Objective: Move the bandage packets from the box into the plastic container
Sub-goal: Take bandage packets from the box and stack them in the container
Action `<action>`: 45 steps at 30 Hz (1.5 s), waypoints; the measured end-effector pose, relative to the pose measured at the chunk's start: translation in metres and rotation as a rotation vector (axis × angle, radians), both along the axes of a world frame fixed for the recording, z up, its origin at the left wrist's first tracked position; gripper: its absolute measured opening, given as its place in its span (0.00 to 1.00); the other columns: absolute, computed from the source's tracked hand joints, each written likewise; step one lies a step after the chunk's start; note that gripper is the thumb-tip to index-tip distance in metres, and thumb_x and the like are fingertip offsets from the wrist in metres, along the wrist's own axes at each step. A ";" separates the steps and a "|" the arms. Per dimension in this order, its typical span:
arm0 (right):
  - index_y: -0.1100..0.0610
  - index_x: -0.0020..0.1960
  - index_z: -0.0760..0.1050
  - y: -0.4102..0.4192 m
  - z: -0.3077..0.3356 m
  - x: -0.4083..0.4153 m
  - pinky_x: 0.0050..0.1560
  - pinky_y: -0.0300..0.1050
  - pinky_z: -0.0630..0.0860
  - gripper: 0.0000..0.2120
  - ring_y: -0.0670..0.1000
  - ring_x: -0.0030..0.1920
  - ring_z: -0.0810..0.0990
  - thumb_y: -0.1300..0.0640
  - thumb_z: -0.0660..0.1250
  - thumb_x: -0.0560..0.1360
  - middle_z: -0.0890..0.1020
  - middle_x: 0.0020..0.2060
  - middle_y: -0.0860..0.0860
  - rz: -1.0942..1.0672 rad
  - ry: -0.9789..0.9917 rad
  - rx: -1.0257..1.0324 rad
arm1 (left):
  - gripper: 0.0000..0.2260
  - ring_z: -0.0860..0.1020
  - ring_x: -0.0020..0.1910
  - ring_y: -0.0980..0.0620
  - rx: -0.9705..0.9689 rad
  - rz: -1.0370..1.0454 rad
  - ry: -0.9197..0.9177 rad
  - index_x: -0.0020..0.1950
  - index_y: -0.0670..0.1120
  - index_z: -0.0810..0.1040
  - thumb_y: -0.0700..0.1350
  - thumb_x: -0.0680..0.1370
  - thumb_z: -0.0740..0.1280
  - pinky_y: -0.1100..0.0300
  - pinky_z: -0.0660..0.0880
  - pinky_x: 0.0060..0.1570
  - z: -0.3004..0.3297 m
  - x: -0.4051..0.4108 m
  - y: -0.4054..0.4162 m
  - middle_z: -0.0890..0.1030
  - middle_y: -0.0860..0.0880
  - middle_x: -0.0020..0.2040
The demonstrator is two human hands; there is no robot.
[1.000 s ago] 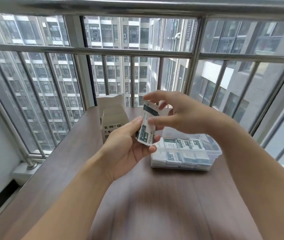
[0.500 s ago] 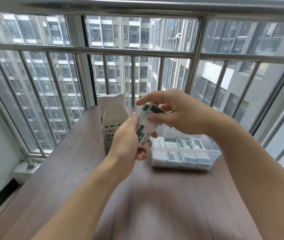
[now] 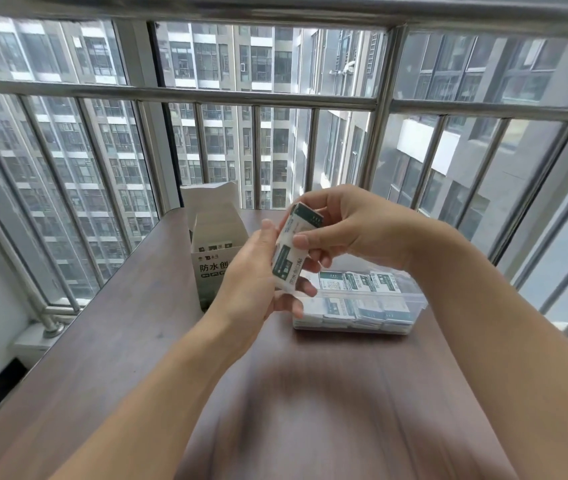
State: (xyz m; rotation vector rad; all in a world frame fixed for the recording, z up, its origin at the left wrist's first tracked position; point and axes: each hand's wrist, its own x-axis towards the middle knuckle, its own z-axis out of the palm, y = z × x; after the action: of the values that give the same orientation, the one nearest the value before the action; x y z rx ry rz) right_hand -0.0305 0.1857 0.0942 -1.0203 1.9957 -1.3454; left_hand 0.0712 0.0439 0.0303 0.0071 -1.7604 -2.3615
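Left hand [image 3: 251, 275] and right hand [image 3: 348, 226] both gripped bandage packets [image 3: 291, 251], fingers curled round stack, raised above counter [image 3: 130, 341]. Plastic container [image 3: 410, 306], part-filled, just beyond stack. Open box [image 3: 211, 251] left of container.

The characters "防水创" are printed large in dark type on the white front of the box [image 3: 211, 258]. Print on the bandage packets [image 3: 291, 252] is too blurred to be read.

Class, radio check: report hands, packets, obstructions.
Left hand and right hand both grip a packet stack above the table. Container part filled. Box open. Nothing blocking.
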 end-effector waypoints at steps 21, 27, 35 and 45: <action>0.67 0.62 0.78 0.000 -0.028 -0.026 0.39 0.38 0.79 0.14 0.47 0.37 0.81 0.69 0.70 0.77 0.84 0.39 0.53 -0.109 -0.177 0.344 | 0.05 0.80 0.33 0.50 -0.884 0.333 0.113 0.55 0.51 0.78 0.45 0.80 0.67 0.46 0.80 0.38 -0.034 -0.015 -0.013 0.80 0.50 0.34; 0.66 0.73 0.68 -0.003 -0.031 -0.025 0.43 0.41 0.82 0.28 0.50 0.39 0.84 0.71 0.71 0.75 0.85 0.41 0.55 -0.190 -0.211 0.294 | 0.05 0.79 0.33 0.51 -0.868 0.318 0.113 0.55 0.52 0.77 0.45 0.80 0.66 0.45 0.80 0.34 -0.034 -0.014 -0.012 0.79 0.51 0.34; 0.69 0.65 0.76 -0.011 -0.033 -0.018 0.53 0.48 0.84 0.22 0.53 0.41 0.86 0.70 0.75 0.72 0.82 0.40 0.56 -0.287 0.010 0.369 | 0.05 0.79 0.33 0.51 -0.882 0.323 0.119 0.56 0.52 0.77 0.45 0.80 0.67 0.45 0.80 0.34 -0.035 -0.016 -0.012 0.79 0.50 0.35; 0.64 0.69 0.74 -0.010 -0.025 -0.017 0.48 0.51 0.86 0.28 0.56 0.41 0.88 0.62 0.78 0.71 0.82 0.57 0.62 -0.355 0.139 0.455 | 0.06 0.78 0.31 0.54 -0.887 0.319 0.123 0.57 0.53 0.77 0.47 0.80 0.67 0.50 0.79 0.38 -0.036 -0.016 -0.014 0.80 0.52 0.37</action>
State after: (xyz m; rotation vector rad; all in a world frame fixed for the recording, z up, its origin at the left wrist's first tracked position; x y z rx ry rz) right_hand -0.0479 0.1752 0.0693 -0.5802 2.5206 -0.9237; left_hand 0.0549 0.0302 -0.0057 0.0121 -2.3563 -1.2023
